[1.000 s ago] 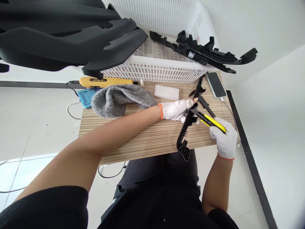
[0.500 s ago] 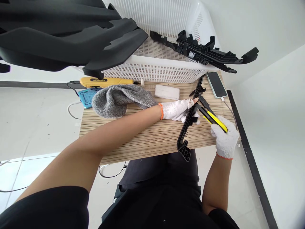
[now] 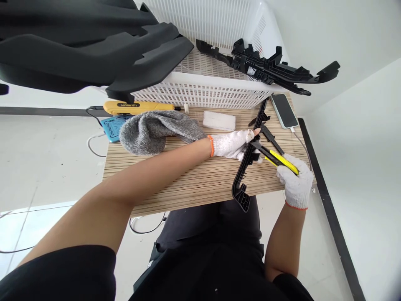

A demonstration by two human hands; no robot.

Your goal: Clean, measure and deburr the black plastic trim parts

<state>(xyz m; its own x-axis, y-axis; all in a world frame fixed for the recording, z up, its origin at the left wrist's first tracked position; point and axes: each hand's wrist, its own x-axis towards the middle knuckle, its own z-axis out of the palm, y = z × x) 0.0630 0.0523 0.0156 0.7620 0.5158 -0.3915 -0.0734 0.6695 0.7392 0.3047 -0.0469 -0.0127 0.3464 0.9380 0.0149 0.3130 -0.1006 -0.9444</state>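
My left hand (image 3: pixel 233 144), in a white glove with a bare thumb tip, is closed around the middle of a long black plastic trim piece (image 3: pixel 241 177). The piece slants across the small wooden table and its lower end juts past the front edge. In my gloved right hand (image 3: pixel 296 177) is a yellow and black utility knife (image 3: pixel 282 162), pointing up and left. Its blade end is at the trim piece, just below my left thumb; whether it touches I cannot tell. Right of the trim piece lies a black caliper (image 3: pixel 271 137), partly behind the knife.
Behind stands a white basket (image 3: pixel 216 90) bearing black ribbed parts (image 3: pixel 266 67) and large black panels (image 3: pixel 94 62). On the table (image 3: pixel 188 184) are a white block (image 3: pixel 219 121), a grey cloth (image 3: pixel 147 133), a yellow power tool (image 3: pixel 140 107), a blue object (image 3: pixel 114 127) and a plugged-in phone (image 3: pixel 284 110).
The knife's tip has shifted slightly down and left along the trim piece, with a small turn of my right hand. My left hand keeps its grip in the same place.
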